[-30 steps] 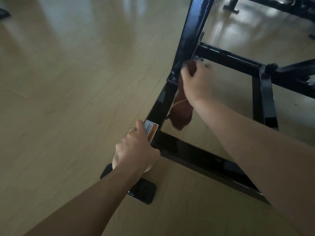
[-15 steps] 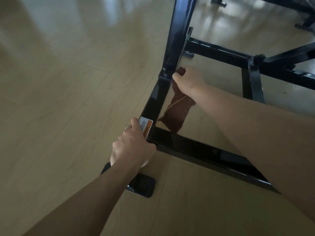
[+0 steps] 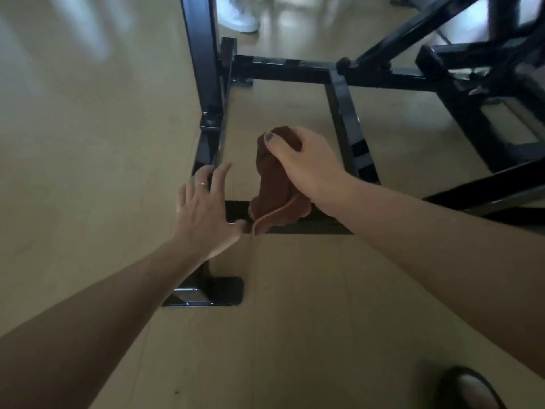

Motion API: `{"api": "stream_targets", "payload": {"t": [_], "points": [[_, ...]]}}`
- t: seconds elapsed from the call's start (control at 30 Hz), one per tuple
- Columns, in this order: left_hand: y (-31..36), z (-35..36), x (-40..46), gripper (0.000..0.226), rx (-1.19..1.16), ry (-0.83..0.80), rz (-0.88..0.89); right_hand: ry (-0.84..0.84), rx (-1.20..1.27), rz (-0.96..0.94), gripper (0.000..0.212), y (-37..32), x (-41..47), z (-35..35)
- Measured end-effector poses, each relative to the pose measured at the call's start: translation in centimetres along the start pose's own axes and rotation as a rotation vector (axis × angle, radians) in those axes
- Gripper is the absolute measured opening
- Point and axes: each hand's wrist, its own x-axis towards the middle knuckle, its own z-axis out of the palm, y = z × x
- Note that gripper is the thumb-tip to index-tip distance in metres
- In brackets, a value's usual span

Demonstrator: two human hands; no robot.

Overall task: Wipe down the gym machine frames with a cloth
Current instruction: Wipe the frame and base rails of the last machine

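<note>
Right hand: the right hand gripped a bunched brown cloth, thumb pinned across the top of the wad; the cloth hung off the frame, its lower folds draped in front of the near floor rail.
Left hand: the left hand was spread with straight fingers, holding nothing, at the near left corner of the black machine frame; whether the palm pressed the rail or only hovered over it could not be told.
Cloth: held in the air inside the rectangle of base rails, with no wiping face against metal; most of the fabric was balled up.
Risk, missed surface: with the cloth bunched, a pass would probably clean only a narrow stripe, leaving the rail sides and the bolted joint at the foot of the upright untouched.
Risk, snag: the loose hem trailed low and could catch on a rail corner or bracket and pull out of the grip.
Risk, phone: a dark phone lay flat on the floor just nearer than the left corner, partly under the left forearm; a shifted arm or knee could shove or scratch it.
Risk, knock: the hands worked between hard square tubes, so a fast stroke could rap the knuckles on the inner crossbar.
Risk, sight: blur and dim light made grime hard to judge.
</note>
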Motion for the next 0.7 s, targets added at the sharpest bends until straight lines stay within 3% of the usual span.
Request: {"api": "stream_targets", "payload": {"t": [0.1, 0.17, 0.27, 0.4, 0.5, 0.6, 0.7], "points": [[5.8, -2.4, 0.2, 0.051, -0.538, -0.279, -0.029, 0.049, 0.347, 0.267, 0.038, -0.4, -0.9, -3.1], [9.5, -3.6, -1.2, 0.044, -0.787, -0.46, -0.155, 0.039, 0.471, 0.388, 0.045, -0.6, -1.6, -4.9], [13.2, -4.9, -3.4, 0.035, -1.045, -0.525, -0.281, -0.024, 0.531, 0.45, 0.045, -0.5, -3.2, -7.5], [17.2, -6.7, -6.2, 0.035, -1.108, -0.527, -0.401, -0.128, 0.46, 0.426, 0.054, 1.4, -6.1, -12.3], [21.4, -7.0, -7.4, 0.05, -1.163, -0.547, -0.424, -0.178, 0.431, 0.423, 0.046, 2.6, -7.9, -16.4], [26.7, -6.8, -8.1, 0.064, -1.086, -0.627, -0.366, -0.191, 0.438, 0.415, 0.043, 3.4, -10.1, -21.0], [32.1, -5.8, -8.1, 0.05, -0.958, -0.623, -0.262, -0.182, 0.48, 0.39, 0.036, 4.0, -12.2, -25.9]]}}
